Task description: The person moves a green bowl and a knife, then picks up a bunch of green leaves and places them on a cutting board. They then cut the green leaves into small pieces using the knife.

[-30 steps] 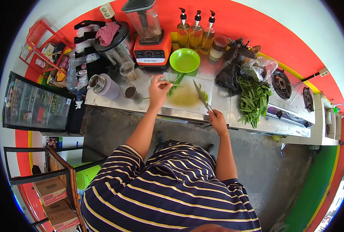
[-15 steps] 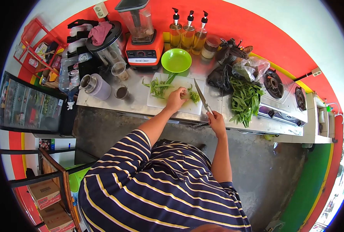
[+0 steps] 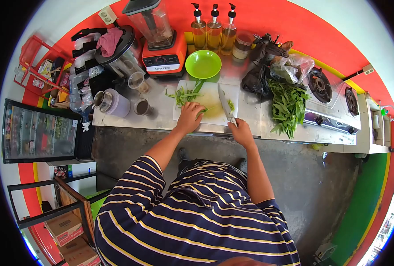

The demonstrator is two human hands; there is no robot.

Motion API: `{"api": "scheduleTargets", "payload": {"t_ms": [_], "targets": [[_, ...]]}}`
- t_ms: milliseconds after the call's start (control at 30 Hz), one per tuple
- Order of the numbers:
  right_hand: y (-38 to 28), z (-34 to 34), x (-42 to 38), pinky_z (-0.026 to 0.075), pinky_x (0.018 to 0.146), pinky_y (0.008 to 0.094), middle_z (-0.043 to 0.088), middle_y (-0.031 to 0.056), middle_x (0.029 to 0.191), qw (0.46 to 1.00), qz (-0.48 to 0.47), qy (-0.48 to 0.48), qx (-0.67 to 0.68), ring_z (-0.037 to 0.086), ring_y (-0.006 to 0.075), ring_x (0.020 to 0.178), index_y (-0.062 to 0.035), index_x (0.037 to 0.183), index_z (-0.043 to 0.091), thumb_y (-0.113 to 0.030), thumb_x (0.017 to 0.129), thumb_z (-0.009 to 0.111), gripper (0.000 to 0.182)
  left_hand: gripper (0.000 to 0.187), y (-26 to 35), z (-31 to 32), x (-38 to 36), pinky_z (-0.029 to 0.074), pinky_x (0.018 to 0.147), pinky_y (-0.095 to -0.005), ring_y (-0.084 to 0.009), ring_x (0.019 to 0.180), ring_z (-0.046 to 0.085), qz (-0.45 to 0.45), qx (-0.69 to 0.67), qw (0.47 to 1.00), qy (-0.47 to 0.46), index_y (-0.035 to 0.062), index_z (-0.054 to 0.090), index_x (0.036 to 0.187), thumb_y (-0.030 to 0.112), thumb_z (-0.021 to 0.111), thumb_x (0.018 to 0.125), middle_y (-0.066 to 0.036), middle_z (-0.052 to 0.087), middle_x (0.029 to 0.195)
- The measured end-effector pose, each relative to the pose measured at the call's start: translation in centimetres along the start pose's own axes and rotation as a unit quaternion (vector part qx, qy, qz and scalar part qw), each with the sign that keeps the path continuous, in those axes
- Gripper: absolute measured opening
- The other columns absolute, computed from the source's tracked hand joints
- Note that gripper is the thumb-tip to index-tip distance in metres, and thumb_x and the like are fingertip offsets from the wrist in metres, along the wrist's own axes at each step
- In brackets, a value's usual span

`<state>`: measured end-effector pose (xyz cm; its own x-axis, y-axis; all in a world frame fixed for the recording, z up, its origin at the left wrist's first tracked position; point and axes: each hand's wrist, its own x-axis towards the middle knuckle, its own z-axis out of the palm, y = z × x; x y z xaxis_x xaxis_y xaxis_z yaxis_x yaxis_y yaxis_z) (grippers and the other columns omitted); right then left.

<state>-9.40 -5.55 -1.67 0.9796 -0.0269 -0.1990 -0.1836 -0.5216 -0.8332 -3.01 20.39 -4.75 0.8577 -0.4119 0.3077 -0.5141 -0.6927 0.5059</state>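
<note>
On the white cutting board [image 3: 212, 119], my left hand [image 3: 191, 117] rests near the front left, fingers curled over a slim green vegetable stalk [image 3: 201, 112] whose tip pokes out. Just beyond that hand lie loose long green stalks and leaves [image 3: 181, 95]. My right hand [image 3: 241, 131] grips the handle of a kitchen knife [image 3: 226, 104] at the board's right side. Its blade points away from me, low over the board. Finely chopped green bits [image 3: 231, 105] lie alongside the blade.
A green bowl [image 3: 203, 64] stands behind the board. Left of it are a red blender [image 3: 163, 57], a cup of dark liquid [image 3: 142, 107] and a flask [image 3: 113, 103]. To the right are a black plastic bag [image 3: 256, 82], a leafy bunch [image 3: 288, 106] and a gas stove [image 3: 327, 99].
My left hand has moved from the chopped bits in the board's middle to its front left, onto a stalk. The knife has shifted slightly over the board's right part. The whole view has tilted a little.
</note>
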Motion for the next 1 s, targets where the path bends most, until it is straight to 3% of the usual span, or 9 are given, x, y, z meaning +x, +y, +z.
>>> {"api": "scheduleTargets", "payload": {"t_ms": [33,100,267,400,600,667,900,1000], "targets": [[-0.2,0.6,0.2,0.051,0.067,0.0489,0.067,0.0250,0.076,1.000,0.000,0.000,-0.001,0.067,0.0414,0.071,0.0061,0.090,0.063,-0.027,0.093,0.063,0.033,0.021,-0.1,0.1,0.2,0.039,0.096,-0.0435,-0.0298,0.110,0.051,0.018,0.009,1.000,-0.003,0.0102,0.068,0.110,0.012,0.067,0.089,-0.005,0.059,0.109],[-0.7,1.8,0.6,0.051,0.074,0.0543,0.068,0.0301,0.083,0.996,-0.014,0.040,-0.076,0.065,0.0490,0.083,0.0055,0.094,0.064,-0.032,0.095,0.062,0.037,0.021,-0.4,0.8,0.6,0.040,0.095,-0.0436,-0.0290,0.108,0.052,0.023,-0.014,1.000,-0.004,0.0111,0.067,0.110,0.014,0.068,0.089,-0.005,0.060,0.107],[-2.8,3.2,0.9,0.054,0.081,0.0551,0.069,0.0301,0.096,0.973,0.035,0.003,-0.226,0.068,0.0488,0.089,0.0012,0.106,0.060,-0.034,0.101,0.052,0.036,0.017,-0.8,2.5,1.4,0.041,0.092,-0.0421,-0.0287,0.103,0.055,0.015,-0.060,0.998,-0.004,0.0092,0.068,0.107,0.012,0.065,0.091,-0.006,0.061,0.099],[-3.8,4.1,1.4,0.053,0.081,0.0576,0.069,0.0308,0.094,0.971,0.049,-0.003,-0.236,0.068,0.0500,0.088,0.0025,0.102,0.058,-0.032,0.101,0.052,0.035,0.014,-0.8,3.3,1.7,0.042,0.086,-0.0414,-0.0288,0.098,0.055,0.021,-0.034,0.999,0.022,0.0099,0.067,0.103,0.012,0.065,0.089,-0.005,0.061,0.097],[-5.9,5.1,2.3,0.055,0.085,0.0512,0.071,0.0280,0.100,0.942,0.091,-0.061,-0.318,0.070,0.0441,0.096,0.0022,0.110,0.054,-0.030,0.101,0.051,0.034,0.018,-0.4,3.2,1.6,0.042,0.082,-0.0408,-0.0253,0.094,0.054,0.026,0.022,0.999,0.016,0.0172,0.069,0.106,0.012,0.062,0.090,-0.002,0.057,0.093],[-6.8,5.2,2.3,0.058,0.083,0.0435,0.073,0.0205,0.101,0.916,0.087,-0.065,-0.385,0.073,0.0352,0.097,0.0009,0.109,0.053,-0.020,0.096,0.055,0.024,0.020,-0.3,3.2,1.6,0.042,0.080,-0.0399,-0.0243,0.092,0.054,0.030,0.024,0.999,0.012,0.0184,0.069,0.106,0.011,0.063,0.089,-0.002,0.056,0.091],[-7.1,5.5,2.1,0.060,0.079,0.0427,0.074,0.0193,0.098,0.895,0.076,-0.072,-0.433,0.074,0.0344,0.092,0.0005,0.109,0.052,-0.017,0.095,0.055,0.022,0.023,-0.2,3.0,1.5,0.042,0.080,-0.0393,-0.0232,0.093,0.054,0.031,0.039,0.998,0.024,0.0193,0.070,0.108,0.010,0.063,0.088,-0.001,0.056,0.092],[-5.1,7.1,2.1,0.058,0.081,0.0470,0.072,0.0238,0.099,0.922,0.108,-0.048,-0.368,0.072,0.0395,0.097,-0.0016,0.110,0.050,-0.028,0.103,0.049,0.027,0.024,-0.2,2.9,1.6,0.042,0.081,-0.0398,-0.0239,0.093,0.054,0.026,0.021,0.999,0.016,0.0188,0.070,0.109,0.010,0.062,0.087,-0.001,0.056,0.093]]}}
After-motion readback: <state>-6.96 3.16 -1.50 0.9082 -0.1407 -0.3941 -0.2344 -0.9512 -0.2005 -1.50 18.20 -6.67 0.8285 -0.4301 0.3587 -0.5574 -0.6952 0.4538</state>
